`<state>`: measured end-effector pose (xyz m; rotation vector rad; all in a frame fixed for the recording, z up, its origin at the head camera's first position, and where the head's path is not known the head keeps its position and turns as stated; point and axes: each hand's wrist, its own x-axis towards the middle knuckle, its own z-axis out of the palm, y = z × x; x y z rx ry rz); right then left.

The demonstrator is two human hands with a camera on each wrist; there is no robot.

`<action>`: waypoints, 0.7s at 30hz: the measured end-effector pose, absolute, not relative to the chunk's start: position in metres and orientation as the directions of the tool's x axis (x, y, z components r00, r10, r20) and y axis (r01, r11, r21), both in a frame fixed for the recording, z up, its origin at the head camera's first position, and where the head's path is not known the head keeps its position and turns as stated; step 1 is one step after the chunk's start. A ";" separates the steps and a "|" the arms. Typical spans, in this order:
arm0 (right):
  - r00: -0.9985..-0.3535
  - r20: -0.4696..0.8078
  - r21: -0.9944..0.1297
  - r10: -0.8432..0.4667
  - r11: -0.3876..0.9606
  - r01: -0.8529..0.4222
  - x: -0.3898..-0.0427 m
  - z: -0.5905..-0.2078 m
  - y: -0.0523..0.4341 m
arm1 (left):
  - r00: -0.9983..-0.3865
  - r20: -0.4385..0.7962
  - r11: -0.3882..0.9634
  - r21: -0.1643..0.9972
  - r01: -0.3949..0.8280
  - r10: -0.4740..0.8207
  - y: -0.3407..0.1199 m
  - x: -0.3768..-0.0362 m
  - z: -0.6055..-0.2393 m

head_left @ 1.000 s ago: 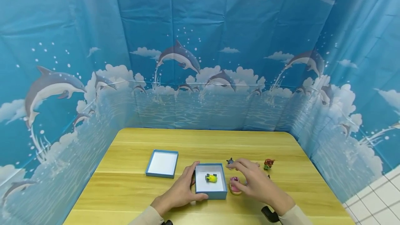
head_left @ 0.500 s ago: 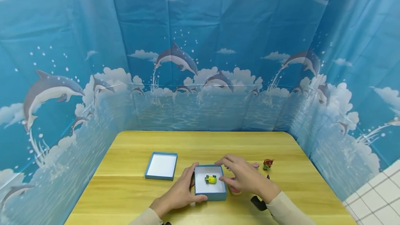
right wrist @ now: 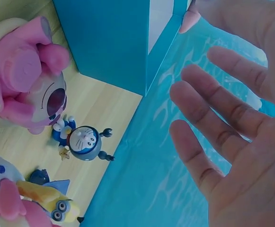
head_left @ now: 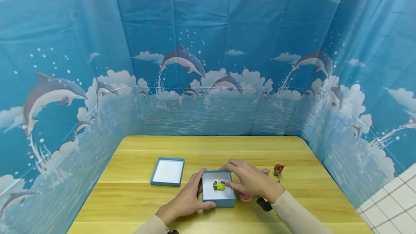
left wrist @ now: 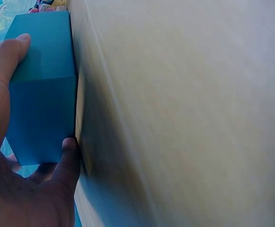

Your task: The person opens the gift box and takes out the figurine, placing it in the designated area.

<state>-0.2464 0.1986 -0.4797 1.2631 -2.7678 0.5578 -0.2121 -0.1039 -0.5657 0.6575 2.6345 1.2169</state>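
Nearest, left hand (head_left: 185, 201): our grip clamps the blue box (head_left: 218, 202) from its left side, thumb on the near wall, fingers on the far corner.
Right hand (head_left: 251, 181): our grip is apart, fingers relaxed over the box's right rim, holding nothing.
Yellow toy (head_left: 219, 186): we see it inside the box, just left of our right fingertips; its long axis runs left-right, heading unclear.
Beyond: pink figure (right wrist: 26, 71), small blue figure (right wrist: 83, 142), box lid (head_left: 168, 171) on the surface (head_left: 208, 151).
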 end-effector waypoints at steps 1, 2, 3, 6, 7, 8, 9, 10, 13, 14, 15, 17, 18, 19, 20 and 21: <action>-0.664 0.187 -0.304 -0.724 0.600 -0.740 -0.247 -0.480 0.198 | -0.889 0.032 0.571 0.756 0.320 0.456 -0.104 -0.212 -0.566; -0.662 0.184 -0.303 -0.727 0.598 -0.742 -0.247 -0.480 0.198 | -0.890 0.031 0.572 0.755 0.320 0.456 -0.104 -0.211 -0.566; -0.661 0.179 -0.304 -0.728 0.599 -0.741 -0.248 -0.480 0.197 | -0.890 0.030 0.572 0.756 0.318 0.455 -0.104 -0.211 -0.566; -0.657 0.168 -0.299 -0.735 0.597 -0.745 -0.249 -0.481 0.195 | -0.891 0.027 0.575 0.755 0.315 0.454 -0.104 -0.211 -0.566; -0.653 0.168 -0.298 -0.739 0.593 -0.748 -0.249 -0.481 0.194 | -0.891 0.025 0.576 0.755 0.314 0.453 -0.104 -0.211 -0.566; -0.650 0.167 -0.297 -0.741 0.591 -0.750 -0.250 -0.481 0.193 | -0.892 0.025 0.576 0.755 0.313 0.452 -0.104 -0.211 -0.566; -0.646 0.164 -0.299 -0.746 0.587 -0.753 -0.250 -0.481 0.192 | -0.892 0.024 0.576 0.755 0.312 0.451 -0.104 -0.211 -0.565; -0.640 0.163 -0.296 -0.751 0.581 -0.758 -0.251 -0.482 0.190 | -0.893 0.024 0.577 0.755 0.311 0.450 -0.104 -0.211 -0.565; -0.630 0.151 -0.290 -0.761 0.576 -0.765 -0.253 -0.482 0.186 | -0.893 0.022 0.580 0.753 0.311 0.450 -0.104 -0.212 -0.565; -0.628 0.146 -0.288 -0.764 0.575 -0.766 -0.254 -0.483 0.185 | -0.892 0.021 0.580 0.753 0.311 0.452 -0.104 -0.212 -0.565; -0.624 0.143 -0.284 -0.768 0.572 -0.769 -0.255 -0.484 0.184 | -0.891 0.019 0.580 0.753 0.311 0.453 -0.104 -0.212 -0.566; -0.616 0.143 -0.271 -0.775 0.568 -0.777 -0.256 -0.484 0.183 | -0.890 0.018 0.579 0.754 0.312 0.456 -0.104 -0.213 -0.567; -0.610 0.142 -0.269 -0.780 0.563 -0.782 -0.257 -0.485 0.182 | -0.889 0.018 0.575 0.756 0.311 0.457 -0.104 -0.213 -0.567; -0.604 0.141 -0.266 -0.785 0.558 -0.787 -0.258 -0.484 0.181 | -0.888 0.019 0.573 0.757 0.312 0.459 -0.104 -0.213 -0.567; -0.599 0.136 -0.262 -0.789 0.554 -0.790 -0.259 -0.485 0.180 | -0.888 0.020 0.572 0.758 0.313 0.459 -0.104 -0.213 -0.567; -0.595 0.131 -0.256 -0.793 0.553 -0.793 -0.261 -0.485 0.179 | -0.888 0.021 0.571 0.759 0.313 0.459 -0.104 -0.214 -0.567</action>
